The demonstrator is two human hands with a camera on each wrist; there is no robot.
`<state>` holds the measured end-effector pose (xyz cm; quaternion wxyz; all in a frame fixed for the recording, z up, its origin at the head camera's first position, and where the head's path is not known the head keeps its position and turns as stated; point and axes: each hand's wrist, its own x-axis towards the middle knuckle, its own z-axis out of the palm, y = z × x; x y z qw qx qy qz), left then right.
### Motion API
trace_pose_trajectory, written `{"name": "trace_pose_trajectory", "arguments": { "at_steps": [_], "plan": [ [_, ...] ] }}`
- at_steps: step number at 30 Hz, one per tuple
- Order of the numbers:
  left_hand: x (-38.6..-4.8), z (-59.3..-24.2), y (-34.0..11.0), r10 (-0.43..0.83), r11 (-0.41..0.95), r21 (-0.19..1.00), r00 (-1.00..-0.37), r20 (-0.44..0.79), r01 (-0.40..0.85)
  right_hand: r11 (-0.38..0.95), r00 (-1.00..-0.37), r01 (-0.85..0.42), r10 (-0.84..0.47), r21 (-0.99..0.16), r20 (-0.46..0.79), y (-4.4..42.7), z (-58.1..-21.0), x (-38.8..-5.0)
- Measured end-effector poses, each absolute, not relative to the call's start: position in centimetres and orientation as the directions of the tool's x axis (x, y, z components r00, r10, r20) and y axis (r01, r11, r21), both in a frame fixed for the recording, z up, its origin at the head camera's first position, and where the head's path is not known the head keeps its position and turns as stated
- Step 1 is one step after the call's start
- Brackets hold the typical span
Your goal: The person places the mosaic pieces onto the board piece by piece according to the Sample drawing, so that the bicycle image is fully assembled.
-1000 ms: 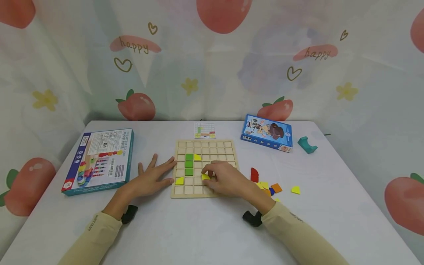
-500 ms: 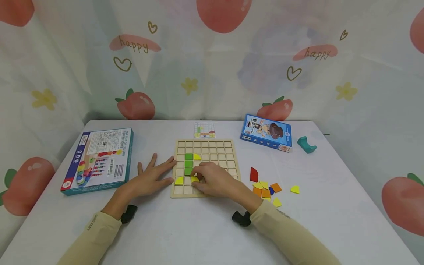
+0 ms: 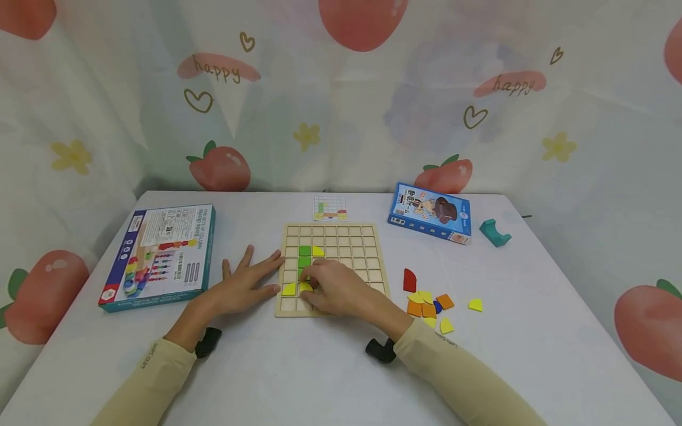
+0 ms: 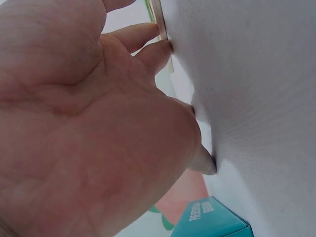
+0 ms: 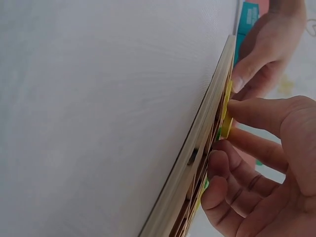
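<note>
A wooden grid board (image 3: 334, 235) lies mid-table in the head view. Green square tiles (image 3: 305, 251) stand in one column, with a yellow tile (image 3: 318, 251) beside the top one. Another yellow tile (image 3: 289, 289) sits lower left on the board. My right hand (image 3: 341, 288) pinches a yellow quarter-round tile (image 5: 227, 123) between thumb and finger, at the cell right of that lower-left tile. Its other fingers are curled, as the right wrist view shows. My left hand (image 3: 242, 290) is spread flat on the table, fingertips touching the board's left edge.
Right of the board lie loose tiles: a red piece (image 3: 409, 280), orange squares (image 3: 414, 308), several yellow ones and a blue one. A pattern card (image 3: 330, 208) is behind the board. A large box (image 3: 160, 254) stands left, a blue box (image 3: 429, 212) and teal piece (image 3: 495, 232) right.
My right hand has moved left across the board, carrying the yellow tile to beside the lower-left yellow one. The left hand has stayed in place.
</note>
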<state>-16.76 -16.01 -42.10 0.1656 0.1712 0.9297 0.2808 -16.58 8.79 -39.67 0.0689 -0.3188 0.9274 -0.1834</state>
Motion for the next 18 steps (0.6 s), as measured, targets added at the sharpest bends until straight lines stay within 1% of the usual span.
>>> {"name": "trace_pose_trajectory", "arguments": {
  "at_steps": [18],
  "plan": [
    [-16.84,-42.14,-15.95,0.406,0.787,0.576,-0.888,-0.216,0.220,0.732,-0.787,-0.560,-0.616,-0.388,-0.025,8.38,-39.87,-16.70]
  ]
}}
